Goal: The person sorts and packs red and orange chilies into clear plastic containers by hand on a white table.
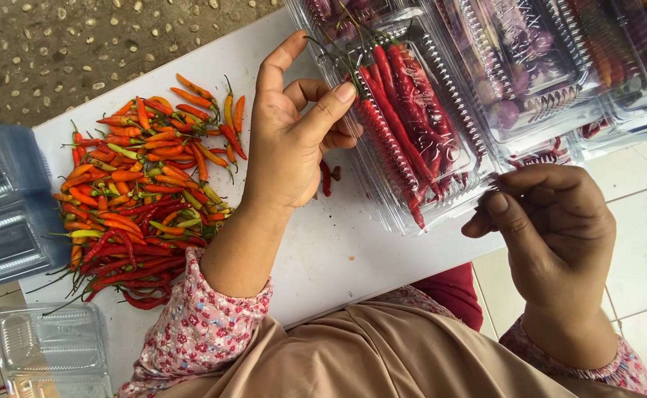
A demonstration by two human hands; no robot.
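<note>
My left hand (290, 140) reaches over the white table (338, 258) to the near end of an open clear plastic container (441, 203). Its thumb and curled fingers pinch the stem ends of the long red chilies (404, 118) lying in that container, and the index finger points up. My right hand (552, 221) grips the container's right edge between thumb and fingers. One small red chili (326, 178) lies on the table just beside my left palm.
A heap of small red, orange and green chilies (135, 188) covers the table's left part. Stacked clear containers (3, 210) stand at the far left, and an empty one (51, 346) lies below. Closed containers of purple shallots (530, 81) fill the top right.
</note>
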